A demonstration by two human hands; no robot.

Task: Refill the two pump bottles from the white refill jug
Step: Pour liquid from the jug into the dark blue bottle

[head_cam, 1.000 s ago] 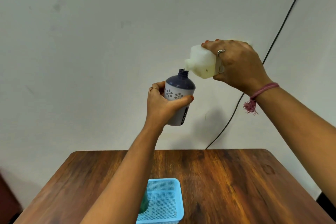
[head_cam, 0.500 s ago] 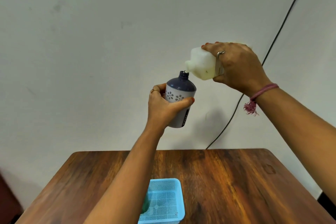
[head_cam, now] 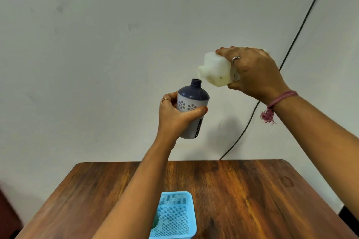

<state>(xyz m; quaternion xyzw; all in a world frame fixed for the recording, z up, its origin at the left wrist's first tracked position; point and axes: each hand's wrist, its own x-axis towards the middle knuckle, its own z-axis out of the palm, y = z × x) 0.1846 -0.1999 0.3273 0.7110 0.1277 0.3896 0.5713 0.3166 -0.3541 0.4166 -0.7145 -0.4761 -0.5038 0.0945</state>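
Head view: nearest me, a blue mesh basket (head_cam: 181,196) sits on the wooden table (head_cam: 252,196). Above it, my left hand (head_cam: 174,118) wraps the open purple pump bottle (head_cam: 192,101). My right hand (head_cam: 254,72) clasps the tilted white refill jug (head_cam: 215,70), spout just over the bottle's neck. Behind, a black cable (head_cam: 303,23) crosses the wall.
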